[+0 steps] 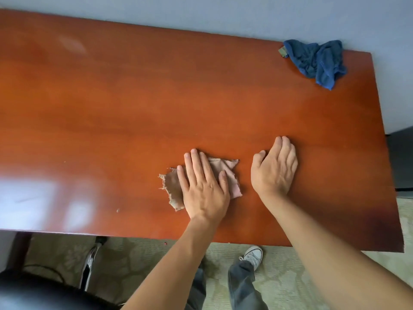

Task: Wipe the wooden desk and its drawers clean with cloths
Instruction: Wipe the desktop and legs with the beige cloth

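Head view: left hand (204, 186) flat w/ fingers straight, pressing pink-tan cloth (225, 170) onto wooden desk (111, 104), near-right of centre; nothing curled round it, just palm pressure. Right hand (273, 168) just beside, resting bare on the wood w/ fingers together and relaxed, holding nothing, prob. bracing. Blue cloth (317, 60) bunched at far right corner, touching the wall (223, 10) edge, well apart from both hands. Drawers not in view, so likely untouched yet. To wipe well: keep palm spread over the cloth so frayed corners don't fold under, run long overlapping strokes along the grain, cover the small pale speck (117, 210) near the front-left. Room: wide bare top to the left and far side, glare patch at near left; right edge and near edge close to the hands, so shorten strokes there. Black chair (44, 291) under near-left edge, shoe (253, 256) on carpet below.
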`<state>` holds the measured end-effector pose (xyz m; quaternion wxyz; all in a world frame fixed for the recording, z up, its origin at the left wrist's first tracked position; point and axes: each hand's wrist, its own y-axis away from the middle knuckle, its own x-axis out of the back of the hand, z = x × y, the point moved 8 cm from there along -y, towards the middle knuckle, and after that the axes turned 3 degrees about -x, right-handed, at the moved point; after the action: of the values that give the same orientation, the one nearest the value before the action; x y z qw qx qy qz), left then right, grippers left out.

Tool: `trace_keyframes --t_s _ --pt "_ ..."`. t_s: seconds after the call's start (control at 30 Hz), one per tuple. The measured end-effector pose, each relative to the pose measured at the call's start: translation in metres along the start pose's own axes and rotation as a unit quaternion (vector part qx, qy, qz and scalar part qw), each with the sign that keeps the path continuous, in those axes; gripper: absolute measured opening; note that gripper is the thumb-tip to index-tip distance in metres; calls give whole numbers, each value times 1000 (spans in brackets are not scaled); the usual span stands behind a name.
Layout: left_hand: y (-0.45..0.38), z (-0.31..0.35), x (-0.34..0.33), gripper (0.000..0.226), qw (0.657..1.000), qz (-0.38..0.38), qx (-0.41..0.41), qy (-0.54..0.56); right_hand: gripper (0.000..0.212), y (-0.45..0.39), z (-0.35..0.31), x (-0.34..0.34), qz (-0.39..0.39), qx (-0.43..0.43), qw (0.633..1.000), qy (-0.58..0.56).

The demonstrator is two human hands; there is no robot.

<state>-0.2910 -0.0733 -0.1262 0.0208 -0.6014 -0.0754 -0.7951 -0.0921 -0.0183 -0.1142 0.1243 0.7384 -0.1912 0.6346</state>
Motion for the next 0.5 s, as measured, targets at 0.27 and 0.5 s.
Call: trace_keyframes --t_s 0.27,0.5 --pt "43 -63 15 74 980 -40 -171 -97 60 -1 0 2 -10 -4 1000 10" --pt "-120 13 8 79 998 1 65 -26 60 -4 1 -2 7 -2 1000 11"
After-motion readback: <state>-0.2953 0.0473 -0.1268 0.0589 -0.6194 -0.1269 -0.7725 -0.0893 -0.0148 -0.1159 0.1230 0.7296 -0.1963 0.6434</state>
